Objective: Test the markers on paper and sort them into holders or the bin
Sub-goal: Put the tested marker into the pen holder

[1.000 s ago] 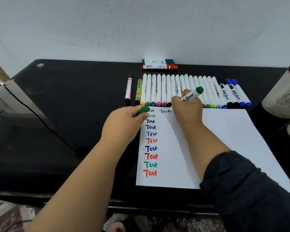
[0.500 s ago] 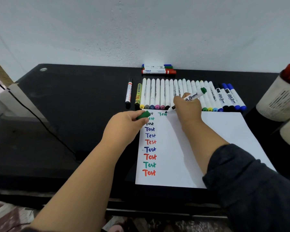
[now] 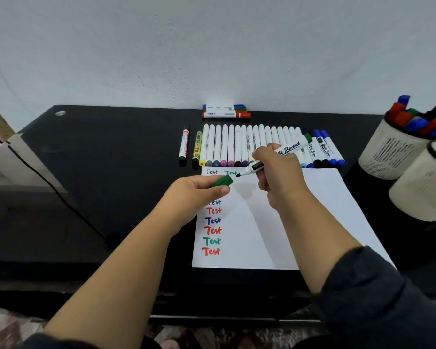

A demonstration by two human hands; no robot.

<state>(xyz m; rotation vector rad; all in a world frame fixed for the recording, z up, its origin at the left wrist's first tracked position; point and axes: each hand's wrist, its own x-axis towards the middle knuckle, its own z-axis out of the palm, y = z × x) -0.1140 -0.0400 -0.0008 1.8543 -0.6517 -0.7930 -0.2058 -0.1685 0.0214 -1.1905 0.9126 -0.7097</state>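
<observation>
Green cap [image 3: 222, 181] pinched in left hand [image 3: 195, 195]; right hand [image 3: 278, 172] grips uncapped marker [image 3: 275, 157] w/ tip above paper [image 3: 300, 222]. Marker row [image 3: 237, 144] far on tabletop [image 3: 111, 159]; holders [image 3: 393, 152] right.

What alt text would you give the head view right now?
Right hand holds an uncapped green whiteboard marker tip-down by a green "Test" on the paper; left hand holds its cap. A marker row lies behind.
</observation>
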